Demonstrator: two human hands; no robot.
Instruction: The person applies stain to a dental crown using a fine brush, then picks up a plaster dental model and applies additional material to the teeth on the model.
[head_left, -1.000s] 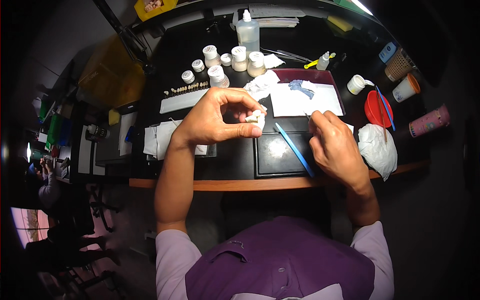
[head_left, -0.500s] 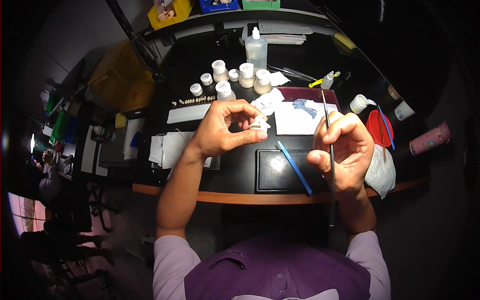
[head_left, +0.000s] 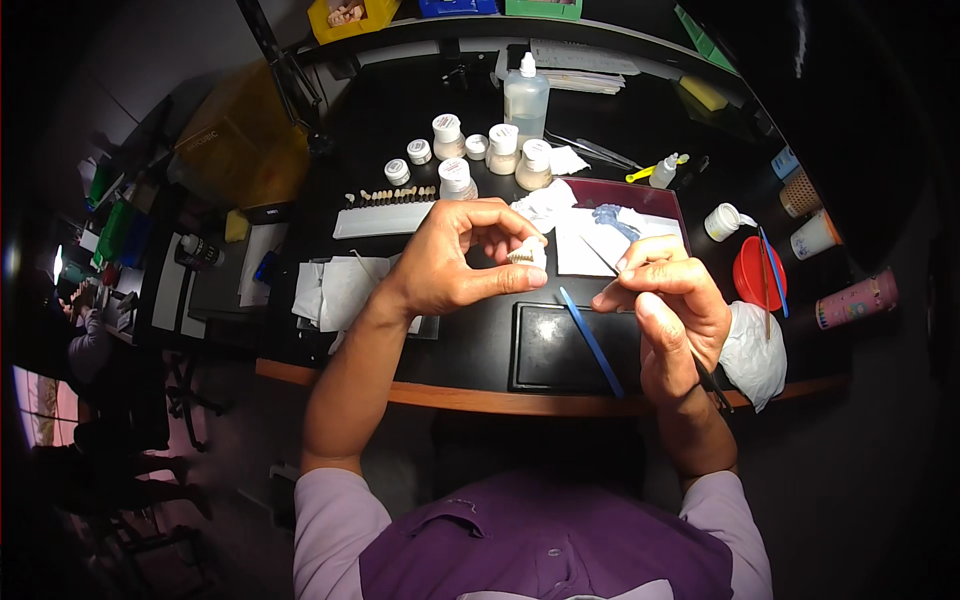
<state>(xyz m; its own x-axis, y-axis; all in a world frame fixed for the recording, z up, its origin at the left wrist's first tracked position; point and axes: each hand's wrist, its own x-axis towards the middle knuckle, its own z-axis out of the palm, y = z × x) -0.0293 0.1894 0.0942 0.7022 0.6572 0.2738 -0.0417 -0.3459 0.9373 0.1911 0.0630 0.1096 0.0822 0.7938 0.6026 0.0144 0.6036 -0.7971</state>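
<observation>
Between the thumb and fingers of my left hand [head_left: 445, 250] is a small cream-white dental model [head_left: 524, 252]; part of it is hidden by the fingers. My right hand [head_left: 672, 315], to the right of it, pinches a thin dark brush [head_left: 603, 257]. The brush slants, its tip pointing up and left and its handle coming out below by the wrist. A gap separates the tip from the model. Behind the brush lie a white sheet [head_left: 585, 262] with a blue-grey smear [head_left: 617, 217] and a crumpled white tissue [head_left: 545, 203].
Several white-lidded powder jars [head_left: 456, 180] and a clear squeeze bottle [head_left: 526, 100] stand at the back. A tooth shade guide [head_left: 385, 218] lies at left. Before me are a black tray [head_left: 550, 350] and a blue stick [head_left: 592, 342]. A red bowl [head_left: 750, 275] and white bag [head_left: 752, 355] sit at right.
My right hand has turned and moved slightly left, tipping the brush from nearly upright to slanting up-left. My left hand keeps its hold on the dental model. The whole view has shifted a little.
</observation>
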